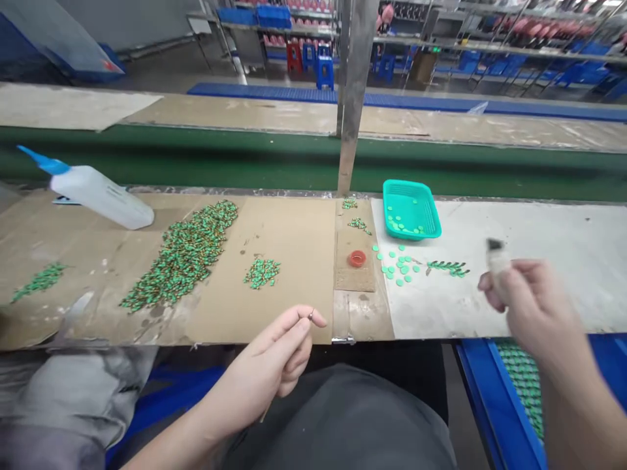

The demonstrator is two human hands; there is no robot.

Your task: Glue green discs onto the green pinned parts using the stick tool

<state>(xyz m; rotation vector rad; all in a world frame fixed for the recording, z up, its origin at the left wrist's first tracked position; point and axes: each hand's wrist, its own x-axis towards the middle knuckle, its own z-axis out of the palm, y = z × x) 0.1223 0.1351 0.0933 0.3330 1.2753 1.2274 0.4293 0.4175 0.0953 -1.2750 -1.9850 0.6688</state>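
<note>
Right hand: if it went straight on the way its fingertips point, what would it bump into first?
Likely the small green sprig on the white sheet; the right hand looks raised and blurred, so it might pass above.

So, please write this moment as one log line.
left hand: pinches dark piece; right hand: holds dark-tipped item, blurred; red cup: on cardboard; tray: green discs inside

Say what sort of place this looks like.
Probably a factory or workshop with hand-assembly benches: a big heap of small green pieces lies on a cardboard-covered bench, and behind are metal racks with many pink items and plastic stools.
</note>
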